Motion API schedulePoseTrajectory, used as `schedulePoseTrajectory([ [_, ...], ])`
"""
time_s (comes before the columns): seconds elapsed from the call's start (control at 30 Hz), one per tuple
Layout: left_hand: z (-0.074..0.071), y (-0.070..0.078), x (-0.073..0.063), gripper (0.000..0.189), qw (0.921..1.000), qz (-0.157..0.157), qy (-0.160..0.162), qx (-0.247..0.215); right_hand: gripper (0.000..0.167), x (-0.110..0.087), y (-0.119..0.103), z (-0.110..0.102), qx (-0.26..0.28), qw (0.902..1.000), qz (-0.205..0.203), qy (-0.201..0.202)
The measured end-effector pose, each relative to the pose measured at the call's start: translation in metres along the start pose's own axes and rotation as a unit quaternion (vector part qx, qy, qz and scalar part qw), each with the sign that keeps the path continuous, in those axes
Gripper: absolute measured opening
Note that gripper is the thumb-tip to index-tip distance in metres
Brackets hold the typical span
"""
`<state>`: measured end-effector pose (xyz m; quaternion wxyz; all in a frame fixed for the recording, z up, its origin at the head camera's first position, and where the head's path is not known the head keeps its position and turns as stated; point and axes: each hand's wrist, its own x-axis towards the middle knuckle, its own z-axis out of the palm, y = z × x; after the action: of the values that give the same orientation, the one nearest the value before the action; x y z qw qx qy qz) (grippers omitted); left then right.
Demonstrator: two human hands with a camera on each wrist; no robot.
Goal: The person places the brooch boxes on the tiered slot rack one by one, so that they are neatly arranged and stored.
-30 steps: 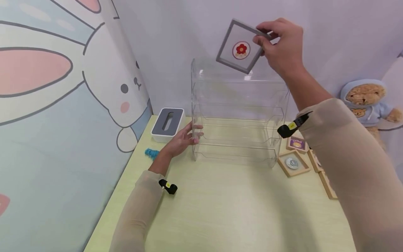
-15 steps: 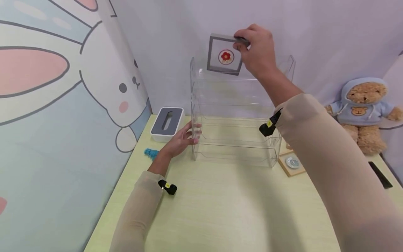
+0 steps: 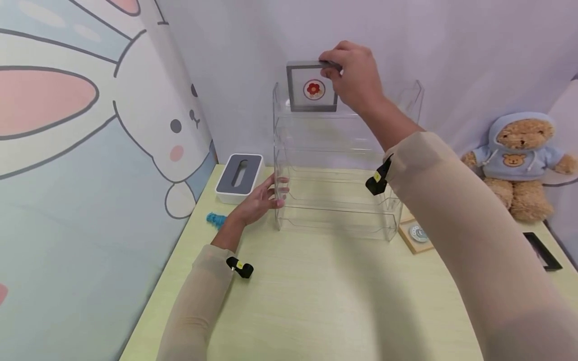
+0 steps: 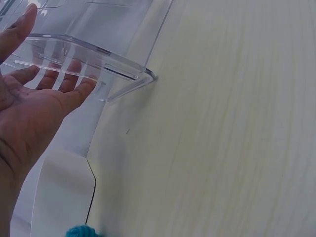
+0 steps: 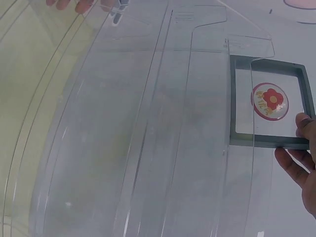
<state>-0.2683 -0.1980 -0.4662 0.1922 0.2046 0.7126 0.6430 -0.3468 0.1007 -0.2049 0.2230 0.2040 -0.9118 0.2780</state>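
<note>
My right hand (image 3: 358, 77) pinches the upper right of a grey square display frame (image 3: 291, 90). Inside its clear pane sits a round badge (image 5: 270, 102) with a red flower. The frame stands upright at the top tier of a clear acrylic rack (image 3: 334, 209), towards its left end; whether it touches the shelf I cannot tell. Low at the rack's left side, my left hand (image 3: 258, 204) rests its spread fingers against the clear panel. In the left wrist view those fingers (image 4: 74, 94) look extended, with the thumb apart from them.
A white tissue box (image 3: 239, 175) with a grey lid and a blue knitted-looking thing (image 3: 216, 219) lie left of the rack. On the right are a wooden frame (image 3: 415, 235), partly hidden by my sleeve, a teddy bear (image 3: 519, 160) and a black frame (image 3: 542, 250).
My right hand has brought the grey frame left and down, turning it from tilted to upright at the rack's top. My left hand has stayed put.
</note>
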Motion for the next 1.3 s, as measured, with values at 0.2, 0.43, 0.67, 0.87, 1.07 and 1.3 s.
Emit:
schedulePoseTrajectory([
  [0.2,-0.001,0.0,0.003,0.093,0.9999,-0.004,-0.008,0.014,0.037,-0.001,0.006,-0.002,0.007,1.0,0.001,-0.006],
  [0.43,0.001,-0.001,0.007,0.084,0.9999,-0.003,-0.011,0.008,0.052,-0.005,0.018,-0.01,0.01,0.9994,0.005,-0.034],
  [0.67,0.002,-0.001,0.009,0.082,0.9999,-0.013,-0.006,0.006,0.064,-0.03,0.046,-0.042,-0.001,0.9999,0.008,0.007],
  [0.87,0.0,-0.002,0.01,0.078,0.9999,-0.01,-0.007,0.002,0.06,-0.072,0.091,-0.08,-0.029,0.9955,-0.045,0.079],
  [1.07,-0.002,-0.005,0.009,0.079,0.9999,-0.01,-0.006,0.002,0.06,-0.135,0.144,-0.116,-0.082,0.9934,-0.039,0.07],
  [1.3,-0.006,-0.007,0.005,0.085,0.9999,0.005,-0.013,-0.008,0.064,-0.215,0.206,-0.137,-0.177,0.9819,0.037,-0.055],
])
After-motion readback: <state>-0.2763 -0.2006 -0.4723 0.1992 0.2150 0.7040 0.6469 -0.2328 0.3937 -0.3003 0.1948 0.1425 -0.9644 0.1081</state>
